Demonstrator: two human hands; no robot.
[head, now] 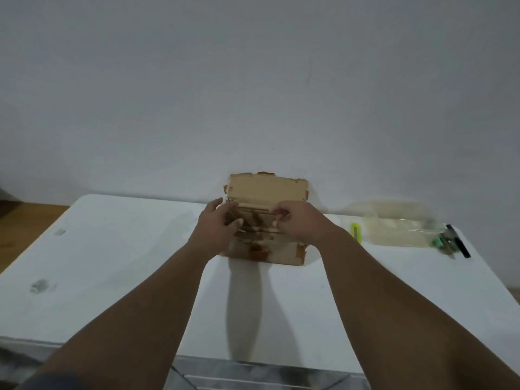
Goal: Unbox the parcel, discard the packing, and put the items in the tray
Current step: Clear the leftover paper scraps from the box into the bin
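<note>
Cardboard parcel (266,220) sits mid-bench, back flap raised; left hand (218,223) steadies its side, fingers spread, while right hand (292,223) fingers pinch the inner flap, likely to open it. Clear tray (399,226) waits right of them.

Off-task clutter on a white table

A white table (112,263) fills the lower frame against a plain pale wall (253,80). At right lie a yellow-green utility knife (356,233) and, further right near the edge, a black pen-like stick (458,241) beside small green items (437,243), too blurred to identify. Wooden floor (33,212) shows at left.
</note>
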